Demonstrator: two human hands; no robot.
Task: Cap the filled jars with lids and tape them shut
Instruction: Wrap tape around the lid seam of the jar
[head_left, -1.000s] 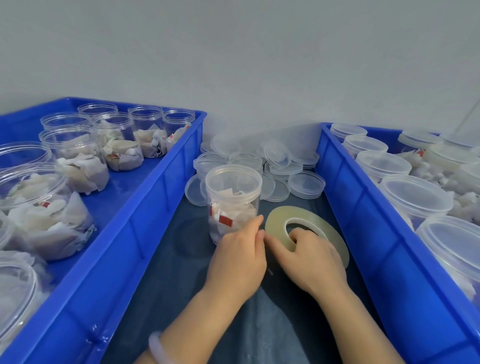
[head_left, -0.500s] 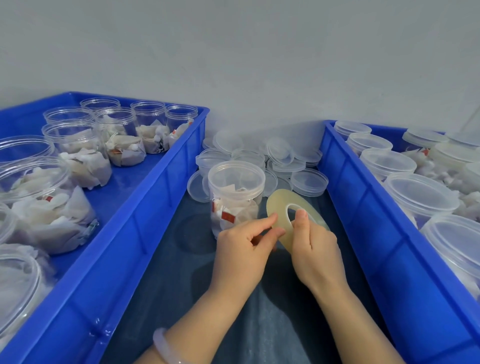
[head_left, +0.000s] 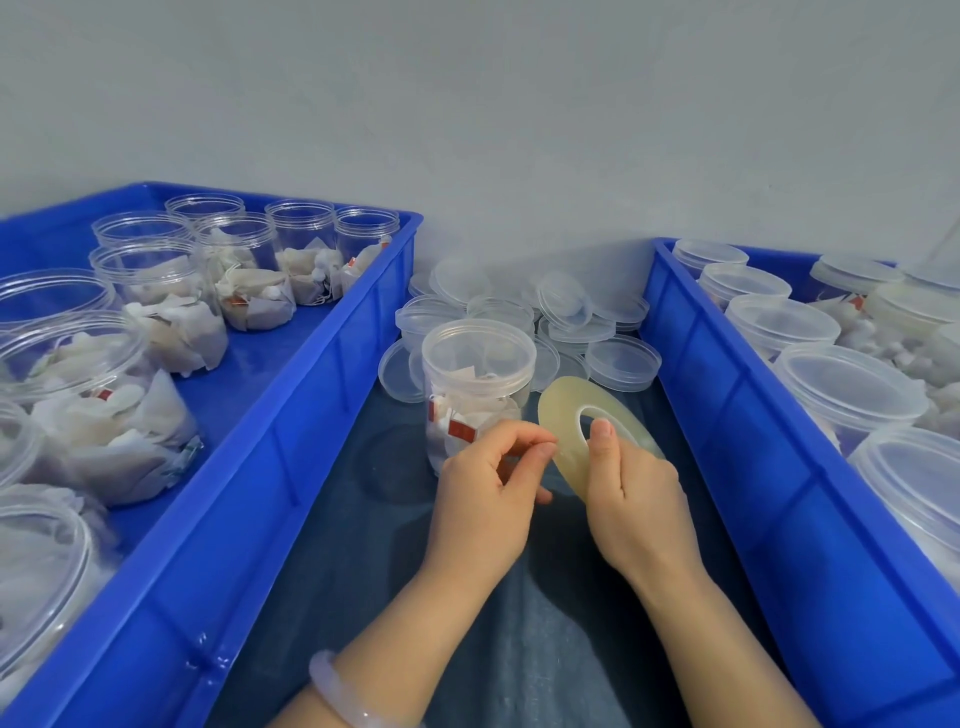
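Note:
A clear jar (head_left: 475, 387) filled with white sachets stands capped with a clear lid on the dark cloth between two blue crates. Just right of it, my right hand (head_left: 636, 499) holds a flat roll of clear tape (head_left: 566, 423) tilted up on edge, the index finger hooked through its hole. My left hand (head_left: 488, 488) pinches at the roll's left rim with thumb and fingertips, in front of the jar's lower part. The tape end itself is too clear to make out.
A heap of loose clear lids (head_left: 587, 322) lies behind the jar. The left blue crate (head_left: 291, 415) holds several open filled jars. The right blue crate (head_left: 727, 415) holds several lidded jars. A grey wall closes the back.
The roll lay flat on the cloth a second ago; my right hand has lifted it and tilted it upright. My left hand has moved from beside the jar to pinching the roll's rim.

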